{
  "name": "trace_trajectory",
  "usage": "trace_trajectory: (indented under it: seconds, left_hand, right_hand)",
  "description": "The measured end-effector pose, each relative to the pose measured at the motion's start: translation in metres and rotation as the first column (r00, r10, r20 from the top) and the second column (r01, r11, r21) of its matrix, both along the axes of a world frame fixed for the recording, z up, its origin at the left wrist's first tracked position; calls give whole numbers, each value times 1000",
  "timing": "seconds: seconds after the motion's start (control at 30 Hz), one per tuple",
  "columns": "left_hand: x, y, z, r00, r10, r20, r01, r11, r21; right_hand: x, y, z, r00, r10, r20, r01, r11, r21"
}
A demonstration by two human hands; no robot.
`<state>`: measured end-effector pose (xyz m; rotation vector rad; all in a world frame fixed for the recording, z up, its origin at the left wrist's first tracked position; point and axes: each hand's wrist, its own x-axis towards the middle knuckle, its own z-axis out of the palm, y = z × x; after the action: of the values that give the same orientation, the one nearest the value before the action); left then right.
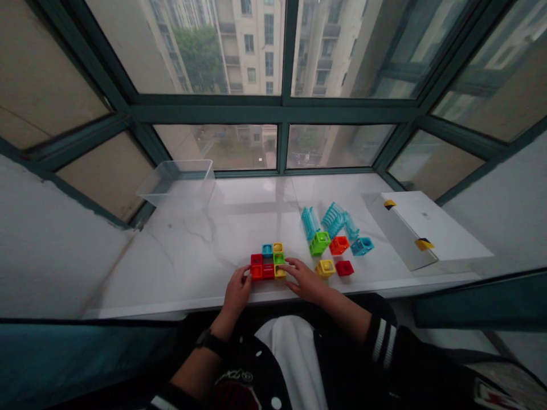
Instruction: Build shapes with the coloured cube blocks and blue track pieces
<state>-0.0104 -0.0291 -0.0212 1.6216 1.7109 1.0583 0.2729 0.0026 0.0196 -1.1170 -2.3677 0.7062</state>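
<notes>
A small assembly of coloured toy building blocks sits on the white marble-patterned ledge in front of me. Its pieces are red at the left and front, blue and yellow at the back, green and yellow on the right. My left hand grips the red left side, thumb and fingers close together. From the right, my right hand holds the green and yellow side with curved fingers. Just beyond that hand lie a loose yellow block and a dark red block.
Further right are a green block, an orange-red block, a blue block and translucent blue track pieces. A clear plastic bin stands back left, a white box at right. Windows border the ledge.
</notes>
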Motion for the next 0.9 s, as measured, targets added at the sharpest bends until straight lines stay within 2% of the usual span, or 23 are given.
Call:
trace_trajectory:
  seconds: [0.07,0.17,0.37,0.5,0.63,0.73,0.83,0.9]
  left_hand:
    - [2,-1,0,1000,-2,6,2,1000,-15]
    - [4,-2,3,1000,-15,10,16,999,-33]
    - [7,-6,7,999,-38,32,40,997,-71]
    - [-2,-13,10,998,-32,57,38,993,-112]
    - [-31,-32,14,998,58,-17,-59,996,-70]
    - [-67,-58,12,967,199,-160,-205,979,-19]
    - [-108,-90,1,837,359,-412,-364,929,70]
    - [-133,-114,-9,744,404,-533,-430,899,81]
  right_hand:
    - [-4,-1,-17,999,-17,32,18,999,-32]
    - [-5,-4,-32,999,-49,15,50,998,-27]
    - [1,-12,-43,995,-99,-32,99,995,6]
    - [1,-17,-53,995,-94,-42,96,994,43]
    - [2,-20,-62,995,-88,-46,92,992,84]
    - [3,-21,-64,995,-86,-48,91,991,98]
    - [4,-21,-63,994,-92,-50,97,990,103]
    - [3,-21,-62,994,-102,-43,106,990,98]
